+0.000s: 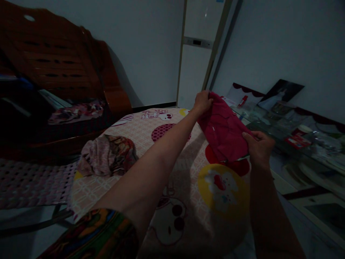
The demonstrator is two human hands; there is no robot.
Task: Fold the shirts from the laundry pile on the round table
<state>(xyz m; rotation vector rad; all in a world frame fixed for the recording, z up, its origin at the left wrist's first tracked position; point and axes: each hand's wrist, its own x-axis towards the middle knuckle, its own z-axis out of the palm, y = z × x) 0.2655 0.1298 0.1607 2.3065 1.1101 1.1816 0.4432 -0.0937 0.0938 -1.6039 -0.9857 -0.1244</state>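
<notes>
A dark pink piece of cloth, perhaps a garment, is stretched between my two hands above a patterned bedspread-like cover. My left hand pinches its far upper corner, with the arm reaching across the cover. At the near right edge, my right hand grips the cloth with the thumb on top. The lower part of the cloth hangs over a red and yellow print on the cover. Left of my left forearm lies a crumpled heap of patterned fabric.
A carved wooden bench stands at the left with fabric on its seat. Below it is a woven seat. A glass-topped cabinet with cups, boxes and a photo runs along the right. A tall white appliance stands behind.
</notes>
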